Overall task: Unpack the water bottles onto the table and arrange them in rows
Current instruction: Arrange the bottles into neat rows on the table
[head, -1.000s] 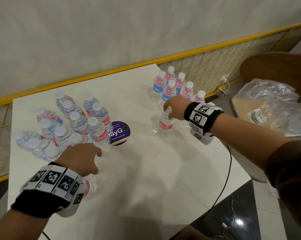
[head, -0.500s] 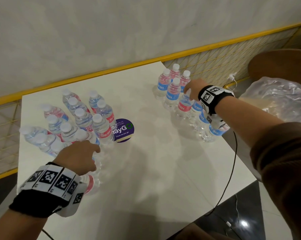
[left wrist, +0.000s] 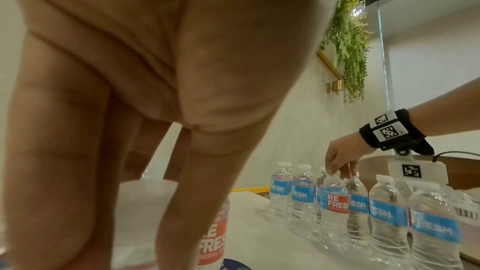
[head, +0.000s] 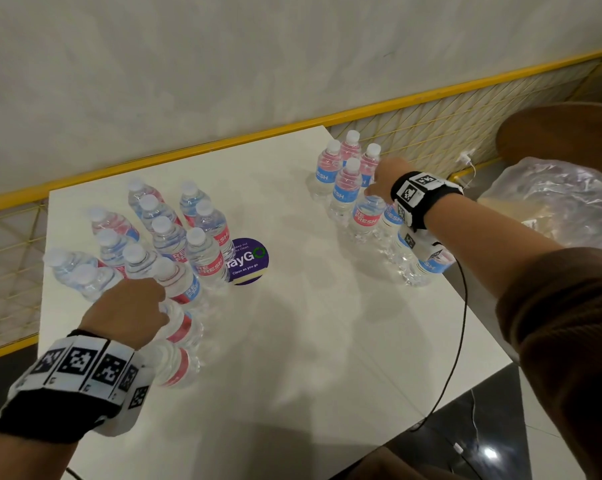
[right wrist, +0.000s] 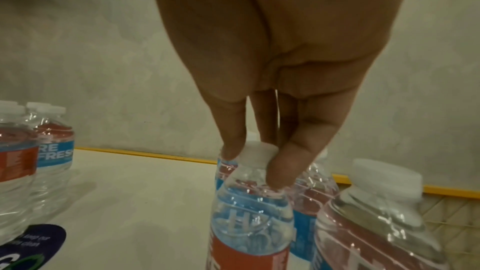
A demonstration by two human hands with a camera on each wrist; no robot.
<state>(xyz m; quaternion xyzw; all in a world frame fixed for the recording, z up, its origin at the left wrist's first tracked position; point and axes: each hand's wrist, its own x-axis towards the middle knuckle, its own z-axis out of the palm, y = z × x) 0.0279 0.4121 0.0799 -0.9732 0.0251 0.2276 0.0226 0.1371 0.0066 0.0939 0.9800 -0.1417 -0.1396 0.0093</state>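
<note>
on the white table (head: 292, 341) two clusters of water bottles stand upright: a larger left group (head: 161, 237) near the wall side and a right group (head: 348, 174) running in rows toward the table's right edge. between them lies a round purple sticker (head: 249, 259), partly hidden behind the nearest left bottles. the right hand (head: 384, 178) pinches the white cap of a red-labelled bottle (head: 365, 216) with thumb and fingertips (right wrist: 288, 163); that bottle stands on the table, close among its neighbours. the left hand (head: 126, 310) reaches down over the near end of the left group, fingers straight and touching a bottle top (left wrist: 145, 192); whether it truly grips i cannot tell. a black cable (head: 455, 341) hangs off the right edge, and a crumpled clear plastic wrap (head: 549, 199) sits beyond it beside a brown round seat (head: 562, 133). yellow mesh railing (head: 431, 133) lines the wall.
</note>
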